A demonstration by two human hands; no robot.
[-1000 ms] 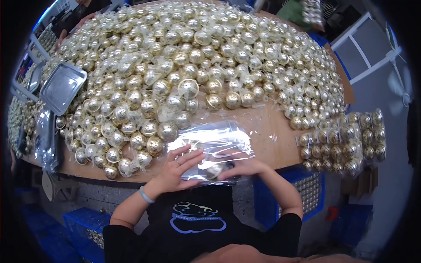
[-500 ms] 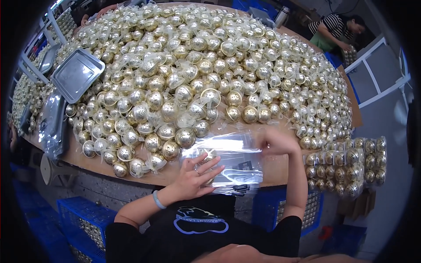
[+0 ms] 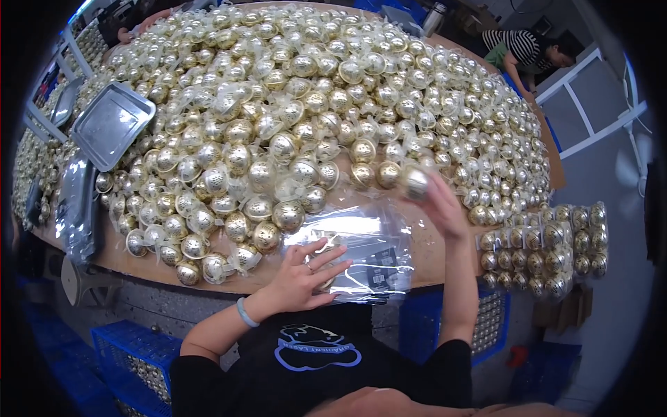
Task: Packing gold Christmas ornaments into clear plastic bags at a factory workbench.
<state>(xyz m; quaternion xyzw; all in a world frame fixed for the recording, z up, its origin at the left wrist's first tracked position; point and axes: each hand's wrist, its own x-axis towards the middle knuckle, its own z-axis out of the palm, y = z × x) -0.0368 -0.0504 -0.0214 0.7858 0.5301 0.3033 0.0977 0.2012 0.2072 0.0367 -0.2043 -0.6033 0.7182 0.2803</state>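
Observation:
My left hand (image 3: 302, 276) lies with its fingers spread over a stack of clear plastic bags (image 3: 375, 260) at the table's near edge. Under those fingers shows a bit of something gold and round, mostly hidden. My right hand (image 3: 448, 212) is raised to the right of the bags, its fingers closed on a gold ball ornament (image 3: 415, 182) that is smeared by motion. Just beyond the bags, more gold balls (image 3: 288, 215) with cut-out patterns and pale ribbons begin the large heap.
Gold balls cover most of the brown table (image 3: 424, 260). A metal tray (image 3: 113, 126) rests at the left. Packed rows of balls (image 3: 531, 254) stand at the right edge. Blue crates (image 3: 135, 347) sit below. A person in a striped top (image 3: 514, 45) bends at the far right.
My right hand has risen from beside the bags and now has a gold ball in it. My left hand stays on the bags. The far person has leaned lower.

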